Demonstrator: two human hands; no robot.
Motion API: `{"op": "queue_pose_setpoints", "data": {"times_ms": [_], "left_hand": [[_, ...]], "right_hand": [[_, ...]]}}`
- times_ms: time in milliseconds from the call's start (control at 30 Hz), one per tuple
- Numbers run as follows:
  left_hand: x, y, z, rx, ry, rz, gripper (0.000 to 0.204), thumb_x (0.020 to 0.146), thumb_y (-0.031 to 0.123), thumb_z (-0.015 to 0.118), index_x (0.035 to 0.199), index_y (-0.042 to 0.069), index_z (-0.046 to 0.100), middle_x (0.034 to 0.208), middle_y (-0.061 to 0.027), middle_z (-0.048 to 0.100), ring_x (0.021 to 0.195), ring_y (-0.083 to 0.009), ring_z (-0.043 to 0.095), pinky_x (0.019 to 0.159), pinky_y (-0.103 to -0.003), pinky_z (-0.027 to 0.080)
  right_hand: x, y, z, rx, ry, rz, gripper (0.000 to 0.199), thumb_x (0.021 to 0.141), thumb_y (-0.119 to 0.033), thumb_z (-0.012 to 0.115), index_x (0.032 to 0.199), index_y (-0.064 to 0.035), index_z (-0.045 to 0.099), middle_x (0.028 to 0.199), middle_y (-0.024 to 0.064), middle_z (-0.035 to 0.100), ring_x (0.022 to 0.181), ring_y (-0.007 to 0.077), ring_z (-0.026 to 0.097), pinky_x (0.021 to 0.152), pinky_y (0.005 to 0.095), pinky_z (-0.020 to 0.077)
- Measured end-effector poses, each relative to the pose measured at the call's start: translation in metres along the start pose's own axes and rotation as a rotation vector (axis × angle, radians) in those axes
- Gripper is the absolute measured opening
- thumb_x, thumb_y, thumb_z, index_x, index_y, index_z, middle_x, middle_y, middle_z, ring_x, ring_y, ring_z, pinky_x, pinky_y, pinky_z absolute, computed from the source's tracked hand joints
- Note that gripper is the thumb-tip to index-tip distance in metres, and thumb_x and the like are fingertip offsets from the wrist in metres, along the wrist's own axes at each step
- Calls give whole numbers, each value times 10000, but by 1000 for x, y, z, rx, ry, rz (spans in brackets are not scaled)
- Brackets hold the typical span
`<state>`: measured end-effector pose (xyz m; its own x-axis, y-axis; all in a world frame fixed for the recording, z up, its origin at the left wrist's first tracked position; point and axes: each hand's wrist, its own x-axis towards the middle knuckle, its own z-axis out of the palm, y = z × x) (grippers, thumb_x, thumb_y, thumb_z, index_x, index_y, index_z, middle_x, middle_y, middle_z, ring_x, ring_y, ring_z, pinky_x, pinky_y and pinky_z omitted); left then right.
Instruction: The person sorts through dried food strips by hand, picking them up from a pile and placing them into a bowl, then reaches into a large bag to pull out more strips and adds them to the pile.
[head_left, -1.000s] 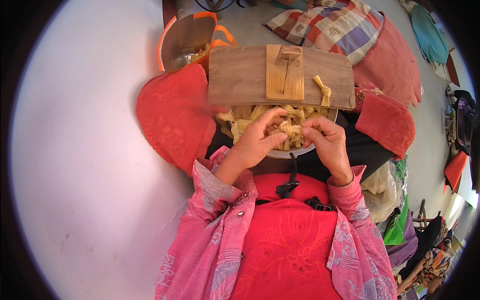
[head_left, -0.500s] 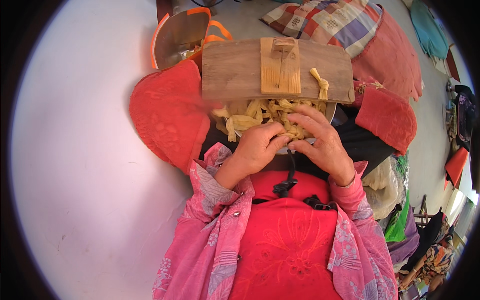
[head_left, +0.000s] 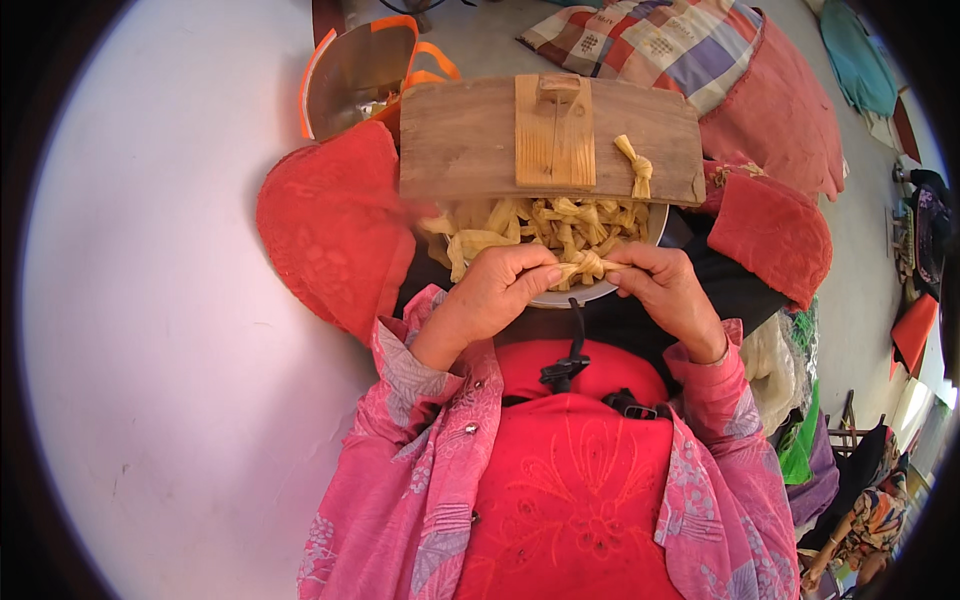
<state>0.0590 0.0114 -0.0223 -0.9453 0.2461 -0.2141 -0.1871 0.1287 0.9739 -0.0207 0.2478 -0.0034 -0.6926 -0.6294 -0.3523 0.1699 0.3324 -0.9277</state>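
Note:
A knotted yellowish tofu-skin strip [head_left: 590,266] is stretched between my two hands, over the near rim of a metal bowl [head_left: 600,293]. My left hand [head_left: 492,292] pinches its left end between thumb and fingers. At the other end, my right hand [head_left: 675,295] grips it the same way. Several similar strips, many knotted, fill the bowl [head_left: 661,222]. Across the bowl's far side lies a wooden board [head_left: 455,140] with a smaller wood block [head_left: 553,165] on it. One knotted strip [head_left: 638,170] rests on the board's right part.
Red cloths [head_left: 330,225] lie to the left and on the right [head_left: 775,240] of the bowl. Behind the board's left end stands an orange-edged container [head_left: 355,75]. A checked cushion [head_left: 660,45] lies at the far right. Plastic bags [head_left: 765,370] are beside my right arm.
My right hand has come down and closed on the strip's right end. Both hands now hold the strip taut, its knot showing between them. The board has barely shifted.

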Motion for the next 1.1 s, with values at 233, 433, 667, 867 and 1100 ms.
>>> {"op": "queue_pose_setpoints", "data": {"times_ms": [233,433,667,867,1100], "left_hand": [[20,12,19,-79,100,64,154,939,119,614,1054,28,570,771,15,562,705,-59,510,633,-211,426],[20,-5,8,-337,39,-80,91,937,117,627,979,55,574,747,46,541,639,-20,483,559,-176,401],[44,12,-16,-144,269,28,128,943,113,611,1041,33,595,780,38,547,680,-35,490,599,-199,421],[65,12,-39,-44,338,9,94,915,88,593,981,21,597,794,21,535,695,-57,457,614,-241,413],[80,3,-45,188,412,184,104,870,51,592,959,1,602,880,-64,564,798,-163,550,713,-285,440]], "right_hand": [[2,-3,15,-292,131,-282,87,840,-53,696,872,14,652,690,145,580,591,234,575,557,319,449],[9,3,15,-299,153,-309,99,853,-71,686,834,14,638,654,140,547,568,250,555,539,333,434],[53,-19,22,-47,314,-250,104,886,-71,647,852,26,632,621,57,528,592,92,482,534,288,412],[90,-17,23,-129,385,-279,114,887,-95,622,878,16,646,628,99,568,570,152,532,552,312,434],[97,-23,23,-393,453,-329,112,870,-109,612,855,-4,647,683,176,591,616,306,591,570,377,455]]}}
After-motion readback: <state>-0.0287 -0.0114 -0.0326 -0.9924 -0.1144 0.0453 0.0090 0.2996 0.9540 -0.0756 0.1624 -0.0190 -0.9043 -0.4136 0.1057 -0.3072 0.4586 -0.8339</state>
